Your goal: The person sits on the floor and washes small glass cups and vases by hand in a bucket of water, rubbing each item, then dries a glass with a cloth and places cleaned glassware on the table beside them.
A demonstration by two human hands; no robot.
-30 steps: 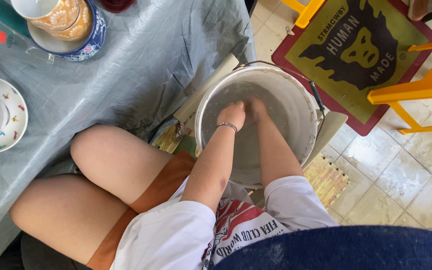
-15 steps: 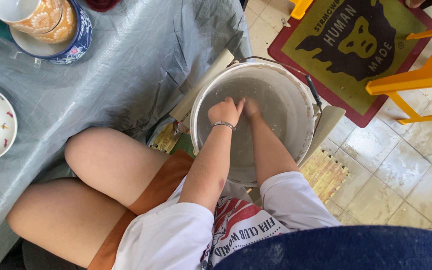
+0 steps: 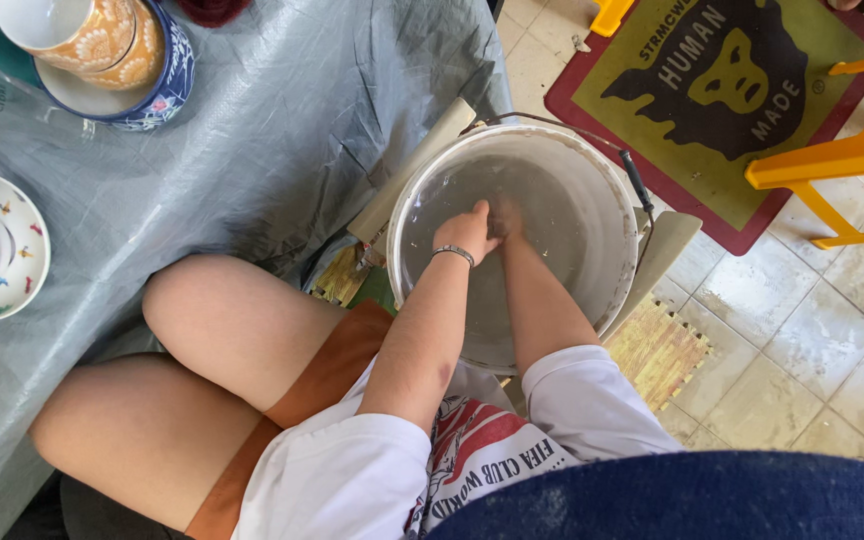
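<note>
Both hands sit together inside a white bucket (image 3: 624, 262) that stands on the tiled floor (image 3: 812, 370) just beyond the person's knees. The left hand (image 3: 464, 234), with a thin bracelet (image 3: 452, 254) at the wrist, lies above the waterline, fingers curled toward the right hand (image 3: 505, 216), which is under the cloudy grey water (image 3: 562, 215). The two hands touch or nearly touch; whether anything is clamped between them cannot be told, since the water hides it. Judgement: filled this far, the bucket is likely heavy and prone to slosh; its wet plastic wall would be slippery, so the wire handle (image 3: 635, 182) lying along the right rim, with its dark grip, looks the safest hold, lifted level. A grey plastic sheet (image 3: 282, 130) covers the surface to the left, carrying a patterned cup (image 3: 82, 35) on a blue saucer (image 3: 157, 85) and a small white dish (image 3: 17, 245). A mat (image 3: 752, 110) and an orange stool (image 3: 852, 160) lie on the floor to the right.
</note>
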